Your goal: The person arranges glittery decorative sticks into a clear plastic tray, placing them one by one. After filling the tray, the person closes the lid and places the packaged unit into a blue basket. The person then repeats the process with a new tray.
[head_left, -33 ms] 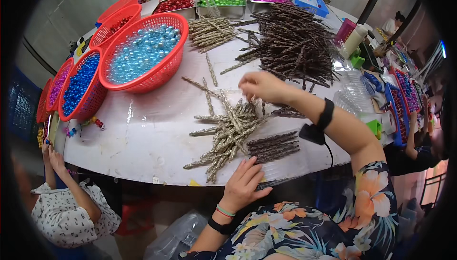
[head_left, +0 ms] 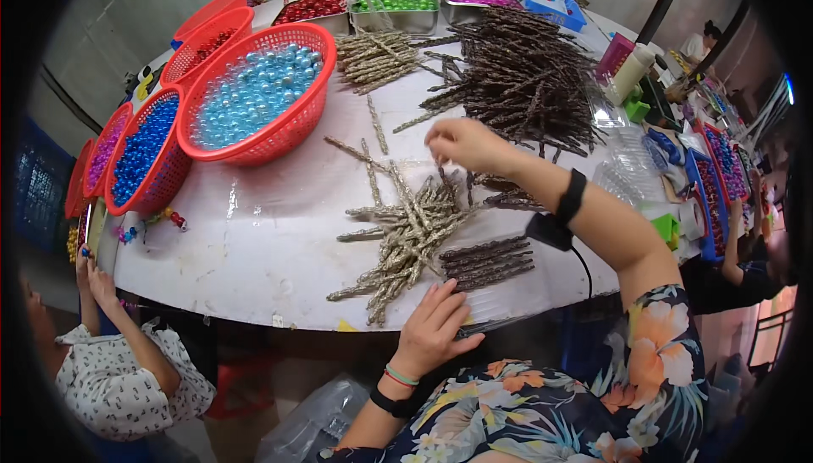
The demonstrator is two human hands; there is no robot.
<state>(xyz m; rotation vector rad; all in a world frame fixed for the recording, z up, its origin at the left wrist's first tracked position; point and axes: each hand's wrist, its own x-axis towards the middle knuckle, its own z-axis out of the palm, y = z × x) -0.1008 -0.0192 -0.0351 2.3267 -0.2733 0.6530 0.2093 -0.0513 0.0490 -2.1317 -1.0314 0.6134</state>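
Head view, from the left: a second person in a patterned white shirt (head_left: 135,378) sits at the table's (head_left: 254,243) left edge. Red baskets hold purple and dark blue beads (head_left: 140,154), and a larger red basket (head_left: 254,94) holds pale blue beads. In the middle lies a loose heap of gold glitter sticks (head_left: 406,234). The left hand (head_left: 432,327) rests flat, fingers spread, on the table's near edge just beside a small bundle of dark sticks (head_left: 487,261). The right hand (head_left: 466,143) hovers above the gold heap, fingertips pinched together; whether they grip anything I cannot tell. Further right sits a large pile of dark sticks (head_left: 517,77).
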